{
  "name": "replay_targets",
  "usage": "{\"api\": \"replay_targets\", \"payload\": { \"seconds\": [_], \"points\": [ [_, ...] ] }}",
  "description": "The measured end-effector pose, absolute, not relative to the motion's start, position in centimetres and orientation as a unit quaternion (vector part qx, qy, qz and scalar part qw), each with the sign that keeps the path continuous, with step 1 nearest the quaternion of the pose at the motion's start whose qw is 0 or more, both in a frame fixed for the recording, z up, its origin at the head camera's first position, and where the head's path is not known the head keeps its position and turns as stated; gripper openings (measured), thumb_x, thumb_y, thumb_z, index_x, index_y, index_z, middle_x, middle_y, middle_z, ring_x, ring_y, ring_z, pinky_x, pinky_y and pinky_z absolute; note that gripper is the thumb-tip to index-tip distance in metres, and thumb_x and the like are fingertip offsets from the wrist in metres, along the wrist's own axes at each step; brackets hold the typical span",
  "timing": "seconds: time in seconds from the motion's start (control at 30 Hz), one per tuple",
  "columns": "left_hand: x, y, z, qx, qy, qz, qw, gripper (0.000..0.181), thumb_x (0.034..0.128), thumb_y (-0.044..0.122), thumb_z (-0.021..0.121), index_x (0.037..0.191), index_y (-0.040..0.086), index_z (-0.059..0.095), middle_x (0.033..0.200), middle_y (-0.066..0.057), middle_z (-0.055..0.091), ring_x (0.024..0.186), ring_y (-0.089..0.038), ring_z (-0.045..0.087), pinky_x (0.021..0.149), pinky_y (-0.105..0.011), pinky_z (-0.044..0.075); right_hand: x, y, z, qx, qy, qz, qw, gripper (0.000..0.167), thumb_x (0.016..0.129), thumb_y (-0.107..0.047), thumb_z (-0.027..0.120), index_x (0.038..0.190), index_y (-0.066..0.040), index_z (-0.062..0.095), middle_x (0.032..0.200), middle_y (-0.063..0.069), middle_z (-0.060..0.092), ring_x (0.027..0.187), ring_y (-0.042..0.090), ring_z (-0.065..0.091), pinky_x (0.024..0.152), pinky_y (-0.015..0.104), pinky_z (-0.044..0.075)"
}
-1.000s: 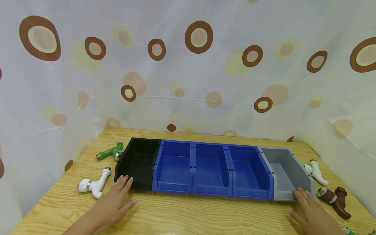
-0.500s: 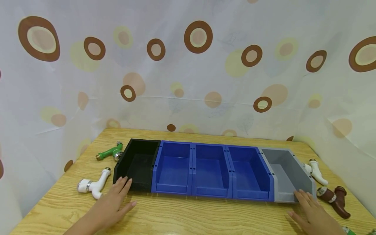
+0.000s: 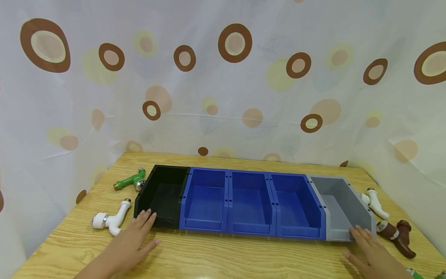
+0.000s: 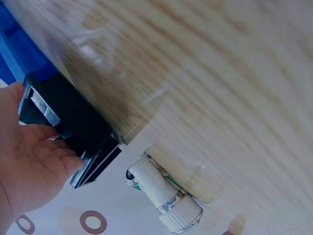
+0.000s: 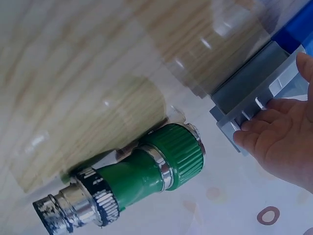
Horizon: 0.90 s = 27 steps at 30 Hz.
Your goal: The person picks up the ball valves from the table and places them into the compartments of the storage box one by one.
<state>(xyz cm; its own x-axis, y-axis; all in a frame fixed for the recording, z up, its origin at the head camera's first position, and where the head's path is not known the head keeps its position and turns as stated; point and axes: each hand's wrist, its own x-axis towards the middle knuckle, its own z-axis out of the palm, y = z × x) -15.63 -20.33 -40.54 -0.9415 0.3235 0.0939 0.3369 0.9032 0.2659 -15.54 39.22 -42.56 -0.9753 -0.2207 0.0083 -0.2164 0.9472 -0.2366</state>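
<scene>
A row of joined bins stands on the table: a black bin [image 3: 167, 197] at the left end, three blue bins [image 3: 251, 201] in the middle, and a grey bin [image 3: 343, 209] at the right end. My left hand [image 3: 130, 242] rests its fingertips on the black bin's front edge, thumb apart. At the other end my right hand [image 3: 374, 252] touches the grey bin's front corner with its fingers extended. Both wrist views show fingers against the bin fronts: the left hand [image 4: 32, 152] on black, the right hand [image 5: 283, 132] on grey.
Left of the bins lie a green tap [image 3: 134, 180] and a white tap [image 3: 113, 219]. To the right are another white tap [image 3: 376, 203], a brown tap [image 3: 397, 236] and a partly cut-off green tap [image 3: 414, 273]. A patterned curtain [image 3: 226, 97] hangs behind the table [image 3: 240, 259].
The bin row has shifted very slightly toward me, mostly in the first half second. Both hands have kept their places on the end bins, and the taps lie as before.
</scene>
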Motion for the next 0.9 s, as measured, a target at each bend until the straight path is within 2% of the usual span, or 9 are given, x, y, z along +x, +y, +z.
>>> {"api": "replay_targets", "payload": {
  "seconds": [0.17,0.27,0.33,0.43,0.57,0.63,0.73,0.9],
  "points": [
    [-15.8,-20.4,-40.3,-0.171,-0.976,-0.13,0.029,0.065,0.0895,0.043,0.055,0.136,-0.001,0.044,0.142,-0.025,0.04,0.131,-0.043,0.037,0.097,-0.053,0.041,-15.7,39.3,-41.7,-0.104,0.989,-0.108,0.018,0.068,0.09,-0.035,0.057,0.129,0.018,0.04,0.128,0.045,0.038,0.112,0.062,0.039,0.08,0.063,0.042],
    [-15.9,-20.4,-40.2,-0.176,-0.976,-0.126,0.041,0.061,0.0889,0.04,0.057,0.133,-0.001,0.048,0.138,-0.024,0.045,0.129,-0.042,0.041,0.096,-0.053,0.042,-16.0,38.9,-40.5,-0.078,0.99,-0.107,0.041,0.07,0.09,-0.04,0.056,0.128,0.017,0.042,0.125,0.043,0.043,0.103,0.053,0.053,0.074,0.054,0.049],
    [-15.9,-20.5,-40.0,-0.181,-0.974,-0.126,0.052,0.058,0.0887,0.039,0.058,0.131,0.0,0.051,0.136,-0.022,0.049,0.126,-0.041,0.044,0.096,-0.054,0.042,-16.1,38.5,-39.7,-0.061,0.992,-0.109,0.032,0.068,0.088,-0.039,0.059,0.126,0.015,0.045,0.122,0.041,0.047,0.096,0.047,0.059,0.071,0.05,0.052],
    [-16.0,-20.6,-40.0,-0.193,-0.971,-0.121,0.079,0.053,0.0883,0.036,0.059,0.128,0.002,0.055,0.132,-0.018,0.054,0.122,-0.038,0.05,0.096,-0.053,0.043,-16.0,38.1,-38.9,-0.07,0.989,-0.123,-0.039,0.058,0.084,-0.03,0.067,0.12,0.014,0.052,0.111,0.038,0.056,0.084,0.042,0.063,0.063,0.046,0.053],
    [-16.1,-21.0,-40.2,-0.214,-0.961,-0.108,0.138,0.045,0.0862,0.031,0.064,0.123,0.005,0.06,0.125,-0.013,0.06,0.112,-0.031,0.058,0.09,-0.046,0.049,-15.8,38.1,-38.8,-0.11,0.972,-0.122,-0.17,0.053,0.073,-0.02,0.077,0.112,0.012,0.058,0.102,0.034,0.061,0.084,0.046,0.06,0.064,0.052,0.05],
    [-16.3,-21.2,-40.5,-0.232,-0.95,-0.1,0.181,0.042,0.0832,0.027,0.068,0.119,0.006,0.063,0.12,-0.01,0.062,0.106,-0.027,0.062,0.084,-0.041,0.052,-15.8,38.3,-39.2,-0.121,0.963,-0.115,-0.211,0.06,0.068,-0.022,0.081,0.113,0.01,0.058,0.104,0.033,0.059,0.089,0.048,0.056,0.067,0.057,0.047],
    [-16.5,-21.7,-40.8,-0.267,-0.925,-0.096,0.252,0.039,0.0772,0.021,0.073,0.113,0.006,0.066,0.112,-0.008,0.066,0.096,-0.022,0.065,0.075,-0.036,0.055,-16.1,38.9,-39.7,-0.129,0.955,-0.11,-0.244,0.077,0.059,-0.028,0.085,0.119,0.011,0.053,0.11,0.034,0.054,0.094,0.05,0.05,0.07,0.061,0.042],
    [-16.9,-22.4,-40.9,-0.302,-0.889,-0.114,0.324,0.038,0.0694,0.013,0.077,0.105,0.004,0.068,0.101,-0.007,0.067,0.086,-0.02,0.066,0.068,-0.033,0.056,-16.7,39.9,-40.4,-0.13,0.951,-0.095,-0.265,0.101,0.051,-0.038,0.086,0.127,0.014,0.045,0.115,0.036,0.049,0.099,0.05,0.045,0.074,0.062,0.04]
  ]
}}
